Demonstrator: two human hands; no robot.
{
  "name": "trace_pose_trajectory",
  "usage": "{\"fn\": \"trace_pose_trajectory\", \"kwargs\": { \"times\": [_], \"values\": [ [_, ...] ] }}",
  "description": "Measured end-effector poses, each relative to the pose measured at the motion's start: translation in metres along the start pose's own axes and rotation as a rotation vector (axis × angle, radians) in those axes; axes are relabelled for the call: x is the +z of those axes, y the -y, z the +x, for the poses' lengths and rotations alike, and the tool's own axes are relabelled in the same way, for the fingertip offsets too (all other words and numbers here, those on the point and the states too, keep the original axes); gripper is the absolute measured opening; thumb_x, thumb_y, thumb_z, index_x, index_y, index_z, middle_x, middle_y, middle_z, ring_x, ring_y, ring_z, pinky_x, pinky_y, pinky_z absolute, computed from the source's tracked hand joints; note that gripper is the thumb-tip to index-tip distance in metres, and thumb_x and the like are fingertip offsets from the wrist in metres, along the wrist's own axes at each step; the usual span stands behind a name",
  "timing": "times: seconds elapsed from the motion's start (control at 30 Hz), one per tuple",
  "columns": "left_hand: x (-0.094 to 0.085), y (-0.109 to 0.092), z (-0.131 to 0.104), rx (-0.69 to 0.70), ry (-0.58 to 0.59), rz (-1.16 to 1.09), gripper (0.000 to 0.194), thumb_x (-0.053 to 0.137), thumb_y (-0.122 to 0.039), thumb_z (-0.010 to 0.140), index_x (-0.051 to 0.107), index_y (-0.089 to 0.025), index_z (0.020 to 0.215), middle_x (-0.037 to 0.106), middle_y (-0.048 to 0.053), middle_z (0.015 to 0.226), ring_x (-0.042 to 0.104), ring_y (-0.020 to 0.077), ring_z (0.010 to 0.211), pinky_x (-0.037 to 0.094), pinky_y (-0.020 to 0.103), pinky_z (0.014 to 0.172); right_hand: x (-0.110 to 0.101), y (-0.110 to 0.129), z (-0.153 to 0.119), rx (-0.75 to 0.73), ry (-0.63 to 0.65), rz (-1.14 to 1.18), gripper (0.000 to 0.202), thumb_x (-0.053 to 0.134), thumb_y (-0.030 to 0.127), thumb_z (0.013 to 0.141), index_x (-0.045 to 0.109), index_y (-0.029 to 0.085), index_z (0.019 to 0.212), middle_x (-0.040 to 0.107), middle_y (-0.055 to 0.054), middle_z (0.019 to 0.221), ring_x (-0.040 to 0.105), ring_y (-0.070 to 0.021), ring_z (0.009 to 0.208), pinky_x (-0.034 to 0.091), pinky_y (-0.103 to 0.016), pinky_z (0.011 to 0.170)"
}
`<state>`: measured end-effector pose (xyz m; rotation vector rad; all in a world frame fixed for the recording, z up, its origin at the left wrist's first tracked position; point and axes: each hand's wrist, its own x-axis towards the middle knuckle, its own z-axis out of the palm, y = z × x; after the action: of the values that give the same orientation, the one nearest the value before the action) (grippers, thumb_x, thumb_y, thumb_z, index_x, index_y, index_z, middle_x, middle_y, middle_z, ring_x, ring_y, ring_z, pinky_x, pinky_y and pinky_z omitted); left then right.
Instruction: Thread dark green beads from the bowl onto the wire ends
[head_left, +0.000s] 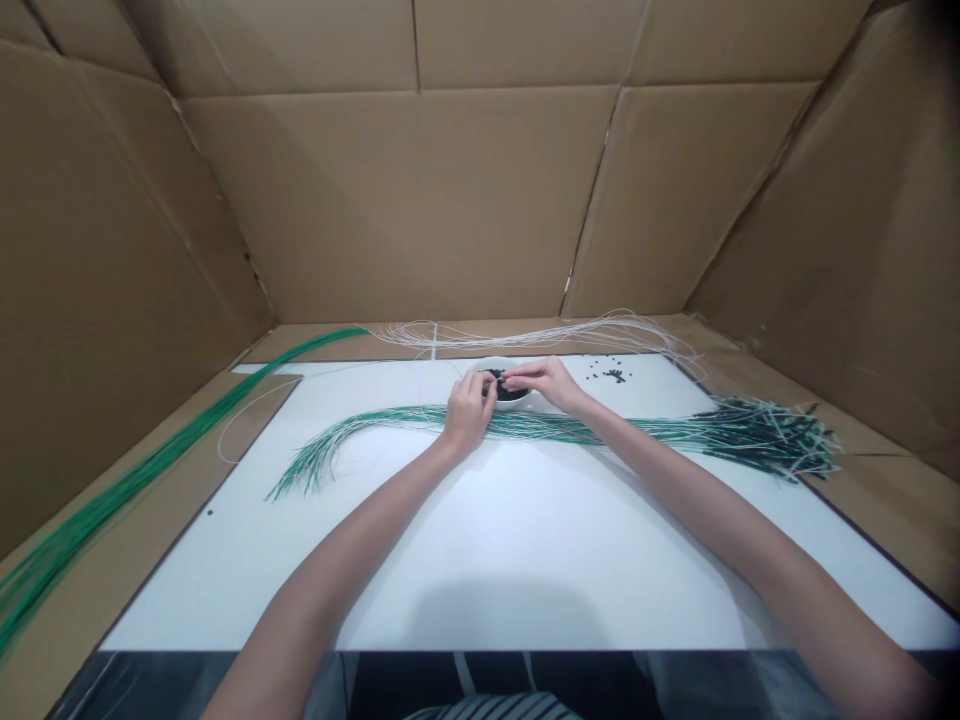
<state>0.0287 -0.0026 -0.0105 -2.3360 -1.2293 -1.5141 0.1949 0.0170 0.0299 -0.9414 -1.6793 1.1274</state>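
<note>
Over a white bowl (517,402) filled with small dark beads (513,392), my two hands meet at the fingertips. My left hand (469,408) is closed in a pinch at the bowl's left side. From the right, my right hand (547,382) reaches across the rim, its thumb and finger pressed together. Whatever is between the fingers is too small to make out. Just in front of the bowl, under my wrists, lies a long bundle of green and white strands (405,418). Its right end is thick with dark pieces (780,438).
Loose dark beads (615,376) lie right of the bowl. Green strands (180,440) run along the left edge, and white strands (525,335) lie behind the bowl. A single white strand (220,440) curls at left. Cardboard walls (420,200) surround the white board (480,540).
</note>
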Motion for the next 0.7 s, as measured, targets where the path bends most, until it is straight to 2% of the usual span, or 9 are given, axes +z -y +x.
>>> {"fn": "trace_pose_trajectory", "kwargs": {
  "times": [0.13,0.27,0.53,0.7],
  "values": [
    [-0.0007,-0.0008,0.0006,-0.008,-0.004,-0.011,0.012,0.039,-0.023,0.087,0.049,-0.016,0.085,0.056,0.005,0.081,0.05,0.0147,0.072,0.04,0.028,0.069,0.0031,0.0068,-0.0022,0.019,0.039,0.04,0.034,0.071,0.033,0.057,0.07,0.016,0.086,0.07,-0.005,0.084,0.065,-0.0227,0.082,0.049,-0.038,0.084],
    [-0.0017,-0.002,0.0012,-0.008,-0.002,-0.019,0.012,0.039,-0.022,0.086,0.05,-0.017,0.084,0.056,0.004,0.08,0.05,0.0146,0.071,0.04,0.028,0.068,0.0061,0.0091,-0.0035,0.03,0.03,0.072,0.031,0.07,0.032,0.058,0.07,0.016,0.086,0.07,-0.004,0.085,0.064,-0.0223,0.084,0.048,-0.038,0.086],
    [-0.0021,-0.0017,-0.0002,-0.002,0.002,-0.034,0.012,0.039,-0.022,0.086,0.05,-0.017,0.086,0.056,0.005,0.08,0.051,0.0152,0.073,0.041,0.028,0.07,0.0026,0.001,-0.002,0.077,0.052,0.18,0.028,0.072,0.026,0.059,0.07,0.015,0.084,0.07,-0.006,0.082,0.066,-0.0197,0.077,0.05,-0.036,0.083],
    [-0.002,-0.0022,-0.0002,-0.002,-0.008,-0.058,0.014,0.038,-0.024,0.086,0.051,-0.017,0.087,0.055,0.005,0.08,0.052,0.015,0.073,0.042,0.028,0.07,0.0028,-0.0004,-0.0008,0.069,0.055,0.233,0.035,0.073,0.026,0.059,0.067,0.016,0.091,0.07,-0.006,0.081,0.066,-0.0186,0.075,0.052,-0.036,0.08]
  ]
}}
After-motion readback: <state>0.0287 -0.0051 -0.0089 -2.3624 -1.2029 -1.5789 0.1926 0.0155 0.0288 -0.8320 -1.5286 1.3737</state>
